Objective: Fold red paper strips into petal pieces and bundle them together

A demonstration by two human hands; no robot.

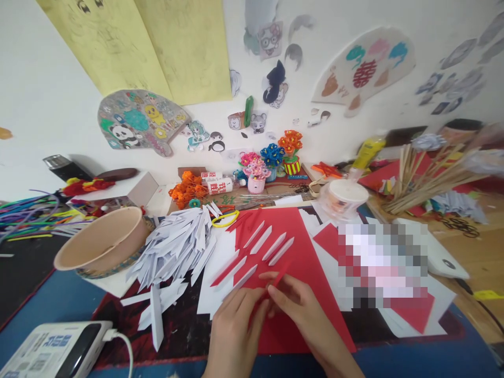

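My left hand and my right hand meet over a large sheet of red paper. Between their fingertips is a narrow red paper strip, its upper end sticking out past my right thumb. Both hands are closed on it; the lower part of the strip is hidden by the fingers. Just beyond them lie several folded white paper strips and a few folded red strips. A big heap of folded white paper strips is to the left of the sheet, with a few loose ones in front of it.
A beige bowl stands at the left, with a white power bank and its cable nearer me. Yellow-handled scissors lie behind the sheet. Beaded flower pots line the wall. At right are a lidded tub and wooden sticks.
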